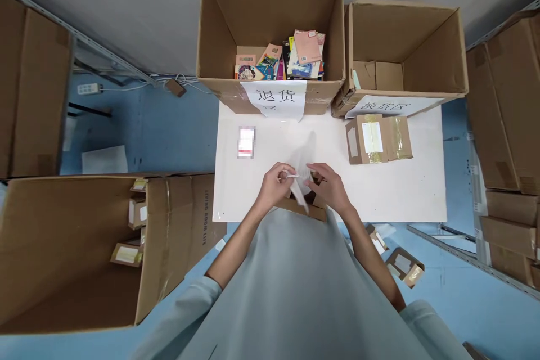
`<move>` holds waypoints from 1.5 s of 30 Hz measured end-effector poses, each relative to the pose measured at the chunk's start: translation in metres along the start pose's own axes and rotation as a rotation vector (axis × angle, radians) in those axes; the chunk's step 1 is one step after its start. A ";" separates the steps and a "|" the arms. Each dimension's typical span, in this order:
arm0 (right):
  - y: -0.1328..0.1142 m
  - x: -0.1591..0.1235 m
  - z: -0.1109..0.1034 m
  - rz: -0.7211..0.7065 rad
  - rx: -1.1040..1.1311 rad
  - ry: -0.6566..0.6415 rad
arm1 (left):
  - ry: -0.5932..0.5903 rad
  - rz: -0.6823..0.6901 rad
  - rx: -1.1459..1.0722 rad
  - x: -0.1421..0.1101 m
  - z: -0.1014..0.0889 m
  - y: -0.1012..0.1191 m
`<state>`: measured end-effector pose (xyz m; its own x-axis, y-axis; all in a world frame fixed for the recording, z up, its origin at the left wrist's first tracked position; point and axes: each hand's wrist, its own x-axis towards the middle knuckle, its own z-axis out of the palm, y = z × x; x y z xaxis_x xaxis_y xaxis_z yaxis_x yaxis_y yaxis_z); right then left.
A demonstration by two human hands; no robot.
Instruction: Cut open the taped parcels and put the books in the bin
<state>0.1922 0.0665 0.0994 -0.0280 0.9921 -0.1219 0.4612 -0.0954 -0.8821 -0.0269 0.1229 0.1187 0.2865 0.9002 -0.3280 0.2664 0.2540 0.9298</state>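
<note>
Close to my body, my left hand (276, 181) pinches the edge of a thin, whitish see-through plastic bag (302, 164). On the other side of the bag, my right hand (331, 187) has its fingers curled against the plastic. Below both hands an opened small cardboard box (314, 212) sits at the table's near edge, against my shirt. The inside of that box looks dark and is mostly covered by the bag and my hands, so its contents cannot be made out.
A large carton (272, 95) with several books stands at the back of the white table (261, 202), beside another carton (422, 79). Taped boxes (379, 138) lie at the right, a phone-like object (246, 142) at the left. A big open carton (71, 247) stands left.
</note>
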 end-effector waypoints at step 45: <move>0.009 -0.098 0.023 -0.008 -0.102 -0.137 | -0.165 -0.228 0.409 -0.052 0.046 -0.045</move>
<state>0.1784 -0.0332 0.0930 -0.1491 0.9720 -0.1818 0.5479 -0.0718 -0.8335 -0.0118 0.0487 0.0866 0.3123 0.7614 -0.5681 0.6688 0.2484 0.7007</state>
